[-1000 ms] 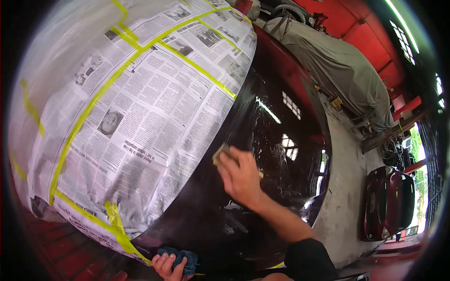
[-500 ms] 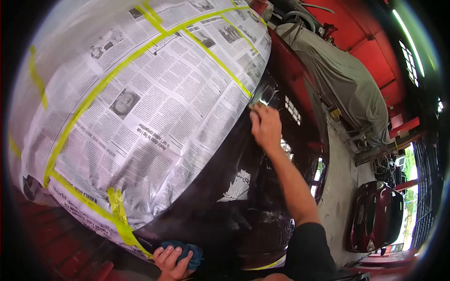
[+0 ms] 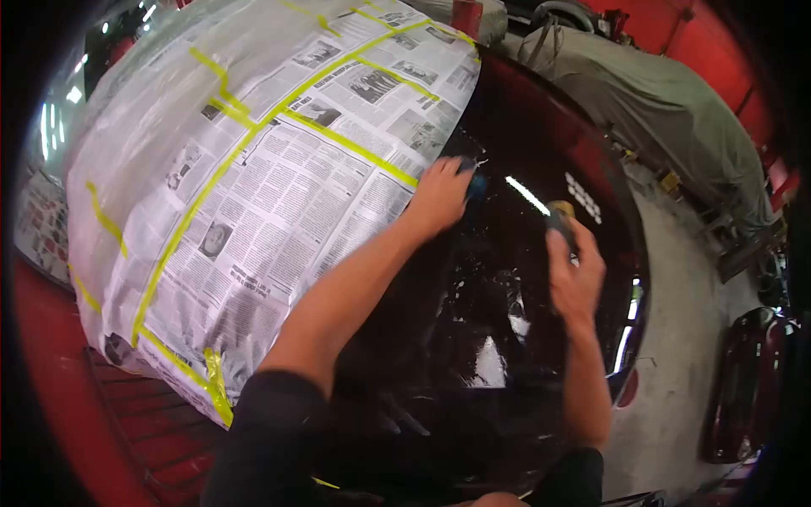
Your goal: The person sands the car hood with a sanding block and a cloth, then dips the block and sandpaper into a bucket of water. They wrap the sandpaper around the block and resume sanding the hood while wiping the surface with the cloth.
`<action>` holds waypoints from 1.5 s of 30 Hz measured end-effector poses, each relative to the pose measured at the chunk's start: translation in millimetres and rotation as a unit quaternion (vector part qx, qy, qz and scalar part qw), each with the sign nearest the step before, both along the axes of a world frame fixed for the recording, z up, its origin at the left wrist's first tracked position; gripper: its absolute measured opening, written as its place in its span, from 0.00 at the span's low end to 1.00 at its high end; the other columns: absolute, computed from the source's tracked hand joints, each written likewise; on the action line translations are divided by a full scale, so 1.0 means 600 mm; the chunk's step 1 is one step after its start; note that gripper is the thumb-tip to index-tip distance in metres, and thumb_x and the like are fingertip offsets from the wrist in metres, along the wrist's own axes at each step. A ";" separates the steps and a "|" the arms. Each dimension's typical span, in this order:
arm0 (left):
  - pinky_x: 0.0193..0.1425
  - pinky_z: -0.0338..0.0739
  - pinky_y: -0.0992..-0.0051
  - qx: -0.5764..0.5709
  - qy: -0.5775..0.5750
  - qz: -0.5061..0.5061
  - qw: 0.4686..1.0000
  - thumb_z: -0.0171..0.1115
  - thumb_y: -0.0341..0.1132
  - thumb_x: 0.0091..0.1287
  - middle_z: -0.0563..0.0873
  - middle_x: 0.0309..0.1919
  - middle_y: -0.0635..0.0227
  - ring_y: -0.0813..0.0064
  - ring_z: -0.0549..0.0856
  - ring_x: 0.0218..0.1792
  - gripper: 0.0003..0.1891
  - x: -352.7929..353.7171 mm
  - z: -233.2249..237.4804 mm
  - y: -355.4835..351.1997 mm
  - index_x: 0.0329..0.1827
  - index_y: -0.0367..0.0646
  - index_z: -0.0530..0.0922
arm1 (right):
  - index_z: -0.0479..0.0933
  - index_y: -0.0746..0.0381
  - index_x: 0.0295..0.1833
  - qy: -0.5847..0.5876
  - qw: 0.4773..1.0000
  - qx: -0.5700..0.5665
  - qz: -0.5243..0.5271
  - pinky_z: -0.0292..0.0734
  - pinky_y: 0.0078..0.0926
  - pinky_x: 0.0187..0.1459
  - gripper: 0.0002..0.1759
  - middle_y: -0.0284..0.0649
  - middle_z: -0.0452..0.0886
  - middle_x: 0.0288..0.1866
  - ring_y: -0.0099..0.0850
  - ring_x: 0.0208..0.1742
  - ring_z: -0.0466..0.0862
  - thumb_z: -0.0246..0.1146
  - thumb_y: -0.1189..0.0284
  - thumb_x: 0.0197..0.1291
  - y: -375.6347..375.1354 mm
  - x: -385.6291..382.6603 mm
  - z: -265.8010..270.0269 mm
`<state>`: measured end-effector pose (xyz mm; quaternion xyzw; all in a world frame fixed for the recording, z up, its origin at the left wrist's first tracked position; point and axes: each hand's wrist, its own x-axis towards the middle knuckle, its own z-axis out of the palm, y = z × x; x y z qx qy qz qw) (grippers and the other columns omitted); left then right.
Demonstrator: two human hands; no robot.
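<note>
My left hand (image 3: 443, 193) is closed on a blue cloth (image 3: 477, 182), pressed to the glossy dark maroon car panel (image 3: 524, 135) beside the newspaper's edge. Most of the cloth is hidden behind the fingers. To its right, my right hand (image 3: 578, 269) grips a small dark block (image 3: 561, 221) with a yellowish-brown end, held over the panel; motion blurs it slightly. Wet streaks and drops show on the panel between and below my hands. Newspaper sheets (image 3: 279, 194) joined with yellow tape (image 3: 193, 215) cover the area to the left.
Clear plastic sheeting (image 3: 127, 160) continues beyond the newspaper. Past the panel's right edge lies a concrete floor (image 3: 676, 338). A vehicle under a grey-green cover (image 3: 650, 110) stands at the upper right, and a separate dark red car part (image 3: 748, 380) rests at the lower right.
My left hand has moved from the bottom up to the panel beside the newspaper, carrying the blue cloth. My right hand has moved right, away from the newspaper's edge. The view has shifted.
</note>
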<state>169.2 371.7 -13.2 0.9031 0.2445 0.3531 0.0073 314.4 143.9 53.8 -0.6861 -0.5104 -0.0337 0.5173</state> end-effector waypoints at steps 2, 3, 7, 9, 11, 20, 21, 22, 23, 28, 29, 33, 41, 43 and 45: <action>0.70 0.71 0.55 -0.008 0.042 -0.001 0.999 0.68 0.36 0.63 0.80 0.61 0.44 0.46 0.77 0.64 0.21 0.066 0.005 0.089 0.59 0.38 0.81 | 0.78 0.65 0.65 0.084 0.996 -0.020 0.011 0.73 0.33 0.66 0.21 0.47 0.84 0.60 0.37 0.62 0.82 0.64 0.71 0.69 -0.057 0.027 -0.012; 0.70 0.71 0.55 -0.008 0.050 0.001 0.999 0.68 0.36 0.63 0.80 0.61 0.44 0.46 0.77 0.64 0.21 0.063 0.001 0.090 0.59 0.38 0.81 | 0.79 0.67 0.63 0.089 0.996 -0.020 -0.006 0.73 0.32 0.65 0.19 0.46 0.84 0.59 0.34 0.62 0.82 0.64 0.72 0.69 -0.073 0.038 -0.020; 0.71 0.70 0.56 0.002 0.058 -0.085 0.995 0.68 0.33 0.62 0.79 0.63 0.47 0.46 0.76 0.65 0.21 -0.030 0.000 -0.013 0.59 0.38 0.80 | 0.79 0.66 0.63 0.024 0.999 -0.042 -0.005 0.74 0.37 0.65 0.20 0.48 0.84 0.60 0.41 0.61 0.83 0.65 0.67 0.70 -0.045 0.044 -0.025; 0.75 0.66 0.55 -0.069 0.110 -0.090 0.987 0.66 0.25 0.53 0.76 0.66 0.47 0.48 0.73 0.69 0.28 -0.170 0.034 -0.193 0.61 0.37 0.79 | 0.80 0.64 0.60 -0.011 0.997 -0.080 0.015 0.74 0.41 0.64 0.22 0.50 0.83 0.58 0.47 0.60 0.82 0.67 0.62 0.67 0.001 0.013 -0.033; 0.75 0.66 0.51 -0.119 0.176 -0.064 0.975 0.66 0.24 0.50 0.74 0.69 0.48 0.50 0.73 0.70 0.31 -0.308 0.054 -0.359 0.63 0.38 0.78 | 0.81 0.60 0.59 -0.103 0.990 -0.065 0.075 0.73 0.42 0.65 0.21 0.47 0.81 0.61 0.46 0.63 0.78 0.70 0.64 0.62 0.063 -0.038 -0.066; 0.64 0.73 0.57 -0.129 0.064 0.174 0.974 0.70 0.45 0.55 0.82 0.60 0.65 0.59 0.80 0.61 0.19 -0.561 -0.021 -0.626 0.51 0.56 0.88 | 0.85 0.59 0.55 -0.213 0.969 -0.085 0.092 0.76 0.42 0.59 0.17 0.49 0.83 0.56 0.49 0.57 0.81 0.69 0.67 0.61 0.166 -0.173 -0.101; 0.63 0.73 0.58 -0.082 0.042 0.182 0.979 0.69 0.48 0.58 0.83 0.59 0.66 0.60 0.81 0.59 0.17 -0.558 -0.037 -0.625 0.50 0.59 0.88 | 0.86 0.59 0.54 -0.231 0.969 -0.072 0.057 0.77 0.42 0.59 0.17 0.49 0.83 0.55 0.49 0.56 0.82 0.69 0.66 0.61 0.188 -0.154 -0.103; 0.53 0.77 0.59 -0.074 0.033 0.190 0.979 0.75 0.40 0.53 0.87 0.52 0.68 0.62 0.84 0.53 0.12 -0.545 -0.030 -0.611 0.43 0.61 0.89 | 0.86 0.59 0.54 -0.216 0.970 -0.108 0.034 0.77 0.42 0.58 0.17 0.50 0.85 0.53 0.50 0.54 0.83 0.69 0.65 0.61 0.227 -0.125 -0.098; 0.53 0.77 0.59 -0.066 0.017 0.190 0.979 0.75 0.40 0.53 0.87 0.52 0.68 0.62 0.84 0.53 0.12 -0.549 -0.052 -0.600 0.43 0.61 0.89 | 0.86 0.58 0.54 -0.204 0.970 -0.135 0.011 0.78 0.43 0.58 0.18 0.52 0.86 0.50 0.51 0.53 0.85 0.69 0.64 0.61 0.279 -0.086 -0.083; 0.54 0.78 0.57 -0.018 -0.027 0.155 0.987 0.66 0.41 0.66 0.87 0.53 0.64 0.63 0.85 0.53 0.08 -0.550 -0.041 -0.603 0.45 0.57 0.87 | 0.87 0.60 0.54 -0.163 0.963 -0.206 -0.064 0.77 0.43 0.58 0.19 0.55 0.85 0.54 0.51 0.58 0.84 0.66 0.63 0.61 0.416 -0.016 -0.063; 0.58 0.79 0.51 -0.088 -0.024 0.129 0.987 0.57 0.40 0.73 0.87 0.53 0.54 0.56 0.86 0.55 0.14 -0.549 -0.015 -0.602 0.50 0.44 0.87 | 0.87 0.60 0.54 -0.174 0.959 -0.211 -0.066 0.77 0.43 0.58 0.19 0.55 0.85 0.54 0.51 0.58 0.84 0.66 0.63 0.61 0.409 -0.020 -0.057; 0.61 0.76 0.52 -0.116 -0.045 0.125 0.984 0.55 0.41 0.74 0.86 0.58 0.55 0.58 0.84 0.59 0.15 -0.553 -0.001 -0.598 0.51 0.45 0.87 | 0.87 0.55 0.56 -0.253 0.951 -0.179 -0.015 0.75 0.43 0.60 0.19 0.50 0.84 0.54 0.51 0.57 0.81 0.69 0.61 0.61 0.303 -0.082 -0.094; 0.61 0.76 0.53 -0.078 -0.068 0.142 0.985 0.56 0.39 0.73 0.88 0.55 0.57 0.59 0.85 0.57 0.14 -0.543 -0.018 -0.603 0.50 0.45 0.88 | 0.88 0.58 0.52 -0.249 0.947 -0.184 -0.083 0.81 0.47 0.52 0.16 0.57 0.87 0.47 0.56 0.49 0.87 0.65 0.65 0.62 0.398 -0.045 -0.047; 0.60 0.76 0.53 -0.100 -0.088 0.140 0.981 0.56 0.39 0.73 0.88 0.55 0.57 0.59 0.85 0.56 0.14 -0.545 -0.012 -0.608 0.50 0.45 0.87 | 0.87 0.57 0.54 -0.205 0.957 -0.202 -0.036 0.79 0.44 0.56 0.16 0.53 0.87 0.49 0.54 0.53 0.85 0.65 0.64 0.63 0.365 -0.055 -0.054; 0.59 0.77 0.54 -0.123 -0.069 0.125 0.982 0.54 0.40 0.75 0.87 0.55 0.59 0.61 0.85 0.56 0.14 -0.549 -0.011 -0.603 0.51 0.48 0.87 | 0.86 0.58 0.55 -0.255 0.953 -0.157 0.043 0.75 0.43 0.61 0.17 0.50 0.85 0.53 0.51 0.57 0.82 0.65 0.64 0.63 0.257 -0.104 -0.091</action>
